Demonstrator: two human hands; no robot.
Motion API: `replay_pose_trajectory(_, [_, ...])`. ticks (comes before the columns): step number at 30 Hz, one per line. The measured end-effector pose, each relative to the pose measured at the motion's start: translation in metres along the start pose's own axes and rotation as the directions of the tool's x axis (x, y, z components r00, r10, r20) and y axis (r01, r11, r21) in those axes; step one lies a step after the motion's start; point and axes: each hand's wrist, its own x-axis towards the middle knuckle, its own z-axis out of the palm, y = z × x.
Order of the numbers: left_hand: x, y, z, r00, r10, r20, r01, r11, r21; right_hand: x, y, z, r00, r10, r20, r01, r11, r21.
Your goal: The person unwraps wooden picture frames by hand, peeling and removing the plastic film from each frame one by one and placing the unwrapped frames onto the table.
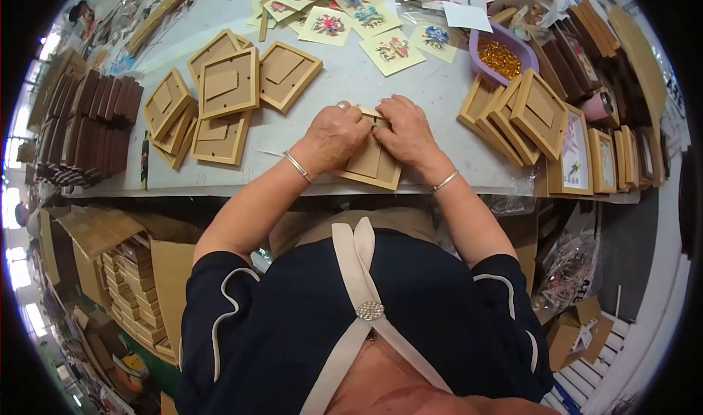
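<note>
A light wooden picture frame (pixel 371 168) lies face down on the table in front of me, its brown backing board and stand flap showing. My left hand (pixel 335 138) is closed at the frame's far left part, fingers curled and fingertips hidden. My right hand (pixel 405 131) grips the far right part, thumb over the backing and fingers at the far edge. The two hands almost meet at the far end of the frame. Whether something small is between the fingers cannot be seen.
Backed frames (pixel 228 83) lie piled at left; more frames (pixel 540 113) lean at right beside a purple basket (pixel 477 62) of small golden pieces. Printed flower cards (pixel 326 25) spread across the far side. Dark frames (pixel 102 126) stack at far left. A cardboard box (pixel 172 283) stands below the table.
</note>
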Motion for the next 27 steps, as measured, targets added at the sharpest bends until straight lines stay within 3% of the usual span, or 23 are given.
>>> replay_pose_trajectory(5, [0.007,-0.012,0.009,0.993,0.103,0.053,-0.101,0.994,-0.042,0.004,0.003,0.011,0.998,0.015,-0.069,-0.005,0.990,0.140])
replay_pose_trajectory(10, [0.007,-0.012,0.013,1.000,0.013,0.025,-0.013,1.000,-0.017,0.000,0.006,0.015,0.994,-0.014,-0.107,0.019,0.999,0.049])
replay_pose_trajectory(15, [0.014,-0.021,-0.001,0.981,-0.154,0.115,0.168,0.979,-0.119,-0.001,-0.003,0.000,0.994,0.074,-0.086,-0.080,0.994,-0.075])
replay_pose_trajectory(19, [-0.003,-0.005,-0.028,0.965,-0.242,0.098,0.248,0.967,-0.055,-0.019,-0.017,-0.023,0.858,0.497,0.131,-0.483,0.867,-0.124])
replay_pose_trajectory(20, [-0.004,-0.002,-0.026,0.966,-0.242,0.094,0.248,0.967,-0.056,-0.018,-0.015,-0.024,0.859,0.496,0.130,-0.481,0.867,-0.127])
replay_pose_trajectory(22, [-0.007,0.005,-0.020,0.973,-0.208,0.098,0.208,0.978,0.006,-0.014,-0.009,-0.019,0.960,0.273,-0.066,-0.278,0.957,-0.088])
replay_pose_trajectory(24, [-0.011,0.011,-0.015,0.979,-0.173,0.109,0.166,0.984,0.070,-0.009,-0.002,-0.011,0.964,0.031,-0.263,-0.056,0.995,-0.088])
replay_pose_trajectory(25, [-0.012,0.010,-0.013,0.979,-0.174,0.108,0.167,0.983,0.073,-0.005,0.002,-0.006,0.964,0.028,-0.264,-0.053,0.995,-0.087])
replay_pose_trajectory(27, [-0.010,0.004,-0.008,0.982,-0.118,0.145,0.101,0.987,0.123,0.010,0.011,0.011,0.980,-0.126,-0.152,0.132,0.991,0.025])
